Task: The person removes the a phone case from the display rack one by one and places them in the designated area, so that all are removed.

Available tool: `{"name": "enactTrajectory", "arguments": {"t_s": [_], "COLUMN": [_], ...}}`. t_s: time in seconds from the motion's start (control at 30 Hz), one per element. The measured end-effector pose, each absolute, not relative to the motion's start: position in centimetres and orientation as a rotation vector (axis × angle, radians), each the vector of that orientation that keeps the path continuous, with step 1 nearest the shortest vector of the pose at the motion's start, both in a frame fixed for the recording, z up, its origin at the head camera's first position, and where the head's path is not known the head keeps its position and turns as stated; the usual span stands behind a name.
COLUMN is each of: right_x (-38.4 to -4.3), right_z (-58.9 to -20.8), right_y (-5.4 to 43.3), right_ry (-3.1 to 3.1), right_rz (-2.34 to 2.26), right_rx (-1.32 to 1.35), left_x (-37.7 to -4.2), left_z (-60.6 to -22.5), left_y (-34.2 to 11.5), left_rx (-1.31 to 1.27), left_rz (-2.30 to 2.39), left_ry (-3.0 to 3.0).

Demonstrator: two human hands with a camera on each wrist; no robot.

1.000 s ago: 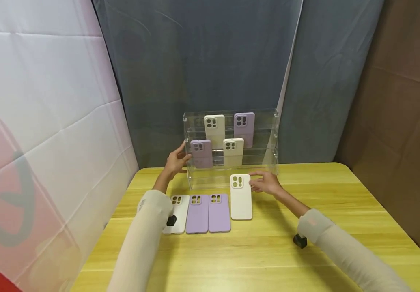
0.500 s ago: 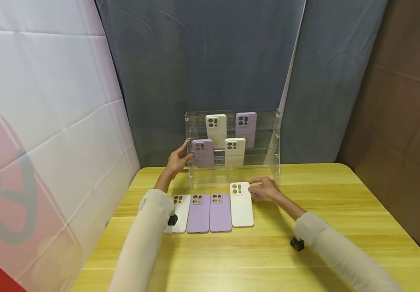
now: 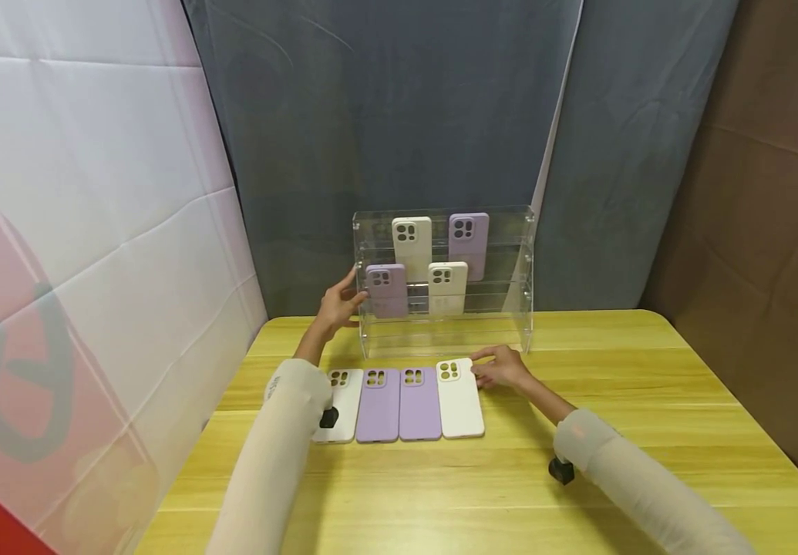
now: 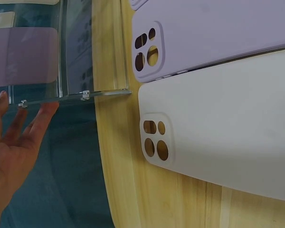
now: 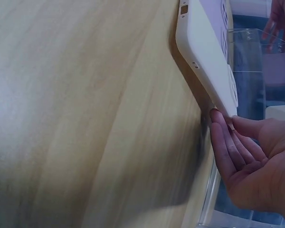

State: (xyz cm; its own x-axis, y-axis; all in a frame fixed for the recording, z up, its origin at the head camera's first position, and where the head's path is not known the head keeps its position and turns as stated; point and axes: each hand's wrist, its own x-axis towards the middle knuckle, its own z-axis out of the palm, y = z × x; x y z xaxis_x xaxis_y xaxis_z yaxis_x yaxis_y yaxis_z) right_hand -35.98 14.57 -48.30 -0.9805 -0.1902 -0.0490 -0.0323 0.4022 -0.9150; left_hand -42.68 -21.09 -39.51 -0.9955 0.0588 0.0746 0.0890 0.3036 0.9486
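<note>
- The change of the last second is in the right hand: the held white case has come down and toward the person, its lower end now nearly level with the other cases on the desk.
- The right hand grasps that case by its far right corner, thumb on top and fingertips below, so the hold is not released. That corner looks slightly raised; whether the near end touches the desk I cannot tell for sure.
- The case lies at the right end of a row, just beside the right purple case; next come the left purple case and the end white case, partly hidden by the left sleeve.
- For the work in hand, this suggests that the placing is almost done, with only the letting go outstanding.
- The left hand has stayed put, gripping the side of the clear stand between thumb and fingers.
- The stand's cases have not moved: upper white case and upper purple case above, lower purple case and lower white case below.
</note>
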Motion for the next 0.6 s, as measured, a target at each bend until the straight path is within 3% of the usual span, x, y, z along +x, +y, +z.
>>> {"name": "enactTrajectory", "arguments": {"t_s": [0.6], "right_x": [-35.69], "right_z": [-48.74], "right_y": [14.42], "right_ry": [2.525], "right_rz": [-1.645], "right_rx": [-0.133], "left_x": [-42.85], "left_z": [-39.66], "left_y": [-21.13], "left_rx": [-0.132], "left_rz": [-1.831], "left_ry": [-2.514]}}
